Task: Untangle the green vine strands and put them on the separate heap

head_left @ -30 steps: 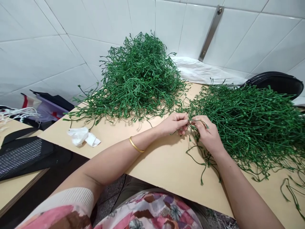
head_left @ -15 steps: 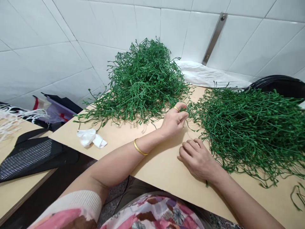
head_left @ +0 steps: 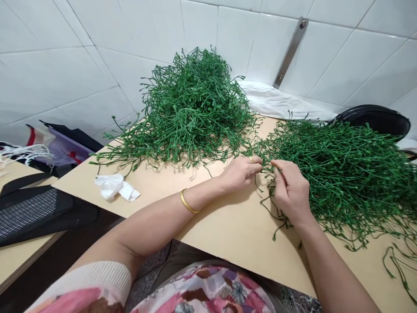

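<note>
Thin green artificial stems with small bud-like tips lie in two heaps: a tall left pile point(head_left: 195, 104) and a wide right pile point(head_left: 345, 174). Between them, my left hand point(head_left: 243, 174), with a gold ring, pinches the green stems close to the table. My right hand point(head_left: 293, 191) is closed at the edge of the right pile, thumb pressed to the curled fingers, on a green stem. The fingertips of both hands are a short gap apart. Several loose stems point(head_left: 276, 217) hang or lie below my right hand; what each grip fully holds is partly hidden.
White tiles point(head_left: 156, 26) rise behind the tan table point(head_left: 202, 230), with a metal bracket point(head_left: 291, 52) on them. White cloth point(head_left: 276, 100) and a black bag point(head_left: 374, 117) lie at the back. Crumpled white tissue point(head_left: 110, 186) is at left, beside another table with black mesh material point(head_left: 29, 215).
My right hand has lifted and moved forward and right, closing near my left fingertips. My left hand has come down slightly, and its fingers have closed together. Stems now trail beneath my right hand.
</note>
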Action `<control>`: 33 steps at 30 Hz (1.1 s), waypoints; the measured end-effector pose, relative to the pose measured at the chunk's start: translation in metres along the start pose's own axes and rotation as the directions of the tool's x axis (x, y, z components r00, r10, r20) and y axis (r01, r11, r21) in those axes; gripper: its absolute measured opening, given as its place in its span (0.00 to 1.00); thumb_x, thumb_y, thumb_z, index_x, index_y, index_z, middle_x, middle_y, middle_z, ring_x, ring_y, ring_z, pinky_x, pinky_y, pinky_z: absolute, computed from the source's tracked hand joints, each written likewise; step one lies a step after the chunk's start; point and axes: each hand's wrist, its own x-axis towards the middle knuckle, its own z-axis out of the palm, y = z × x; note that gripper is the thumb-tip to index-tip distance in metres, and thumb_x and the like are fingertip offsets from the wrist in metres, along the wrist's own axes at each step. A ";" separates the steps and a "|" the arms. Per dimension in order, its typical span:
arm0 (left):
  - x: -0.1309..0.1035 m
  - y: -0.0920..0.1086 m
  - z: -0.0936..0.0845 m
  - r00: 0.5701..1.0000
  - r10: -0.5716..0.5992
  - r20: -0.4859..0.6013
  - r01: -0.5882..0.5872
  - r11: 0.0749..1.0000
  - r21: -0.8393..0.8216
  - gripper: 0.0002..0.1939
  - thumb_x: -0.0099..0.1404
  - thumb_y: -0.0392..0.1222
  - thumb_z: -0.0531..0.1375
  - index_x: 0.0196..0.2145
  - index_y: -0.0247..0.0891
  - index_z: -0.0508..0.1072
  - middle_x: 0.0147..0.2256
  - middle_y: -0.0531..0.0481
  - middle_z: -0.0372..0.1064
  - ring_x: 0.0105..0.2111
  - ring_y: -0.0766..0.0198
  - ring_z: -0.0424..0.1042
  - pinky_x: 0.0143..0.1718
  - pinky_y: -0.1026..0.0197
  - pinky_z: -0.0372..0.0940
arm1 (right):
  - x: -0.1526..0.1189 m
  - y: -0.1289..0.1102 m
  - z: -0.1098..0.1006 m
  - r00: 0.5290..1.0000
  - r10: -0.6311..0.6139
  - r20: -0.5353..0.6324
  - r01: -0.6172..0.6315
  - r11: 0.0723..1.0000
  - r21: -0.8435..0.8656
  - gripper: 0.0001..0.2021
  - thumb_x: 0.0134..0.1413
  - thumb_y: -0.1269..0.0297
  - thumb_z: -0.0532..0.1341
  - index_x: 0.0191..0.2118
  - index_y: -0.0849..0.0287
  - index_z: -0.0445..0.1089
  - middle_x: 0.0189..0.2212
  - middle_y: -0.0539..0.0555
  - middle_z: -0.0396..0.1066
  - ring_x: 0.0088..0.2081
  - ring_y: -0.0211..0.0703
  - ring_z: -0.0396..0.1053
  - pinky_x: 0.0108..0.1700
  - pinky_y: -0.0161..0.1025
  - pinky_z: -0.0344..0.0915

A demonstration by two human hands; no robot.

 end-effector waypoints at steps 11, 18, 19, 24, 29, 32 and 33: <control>0.000 -0.001 0.001 0.985 0.036 0.169 -0.032 0.999 -0.023 0.11 0.59 0.31 0.47 0.27 0.34 0.68 0.33 0.45 0.66 0.31 0.66 0.64 0.33 0.65 0.58 | -0.002 0.019 0.003 0.964 0.065 0.259 -0.122 0.970 0.209 0.11 0.54 0.70 0.52 0.40 0.59 0.69 0.36 0.56 0.69 0.40 0.42 0.66 0.43 0.41 0.63; 0.003 -0.002 0.003 0.983 0.014 0.185 0.033 0.968 -0.251 0.11 0.61 0.36 0.47 0.24 0.34 0.65 0.29 0.48 0.60 0.29 0.67 0.60 0.33 0.64 0.58 | -0.002 0.017 0.003 0.929 0.179 0.323 -0.263 0.934 0.240 0.14 0.49 0.72 0.53 0.43 0.58 0.67 0.35 0.53 0.70 0.27 0.36 0.64 0.32 0.37 0.62; 0.003 -0.001 0.003 0.980 -0.009 0.197 0.068 0.953 -0.296 0.11 0.60 0.36 0.48 0.23 0.34 0.65 0.28 0.49 0.59 0.29 0.68 0.60 0.33 0.64 0.57 | -0.003 0.016 0.004 0.925 0.200 0.322 -0.285 0.927 0.243 0.15 0.49 0.72 0.53 0.44 0.59 0.66 0.33 0.53 0.70 0.25 0.36 0.63 0.31 0.36 0.62; 0.002 0.002 0.009 0.974 -0.122 0.191 0.198 0.869 -0.454 0.06 0.56 0.37 0.53 0.22 0.34 0.62 0.25 0.53 0.57 0.28 0.69 0.58 0.31 0.64 0.57 | -0.004 0.016 0.010 0.929 0.218 0.298 -0.303 0.911 0.279 0.15 0.48 0.74 0.53 0.43 0.59 0.66 0.34 0.54 0.71 0.32 0.39 0.67 0.35 0.38 0.64; 0.001 -0.005 0.012 0.982 -0.096 0.160 0.146 0.931 -0.335 0.04 0.51 0.29 0.52 0.22 0.35 0.61 0.24 0.54 0.56 0.27 0.69 0.58 0.30 0.64 0.56 | -0.005 0.016 0.011 0.957 0.095 0.274 -0.154 0.967 0.202 0.18 0.47 0.75 0.52 0.46 0.57 0.66 0.40 0.55 0.70 0.42 0.45 0.65 0.45 0.44 0.63; 0.002 -0.005 0.010 0.987 -0.057 0.149 0.091 0.967 -0.236 0.05 0.54 0.30 0.51 0.23 0.35 0.63 0.26 0.51 0.58 0.29 0.67 0.59 0.32 0.63 0.57 | -0.005 0.016 0.011 0.959 0.040 0.280 -0.094 0.978 0.184 0.18 0.49 0.73 0.52 0.47 0.58 0.64 0.42 0.56 0.69 0.44 0.46 0.64 0.47 0.46 0.62; 0.002 -0.004 0.010 0.988 -0.058 0.145 0.087 0.975 -0.206 0.06 0.55 0.31 0.50 0.23 0.35 0.64 0.26 0.51 0.58 0.29 0.67 0.59 0.32 0.63 0.57 | -0.005 0.016 0.011 0.960 0.026 0.280 -0.076 0.983 0.169 0.17 0.50 0.72 0.52 0.47 0.59 0.64 0.41 0.57 0.69 0.43 0.46 0.64 0.46 0.46 0.61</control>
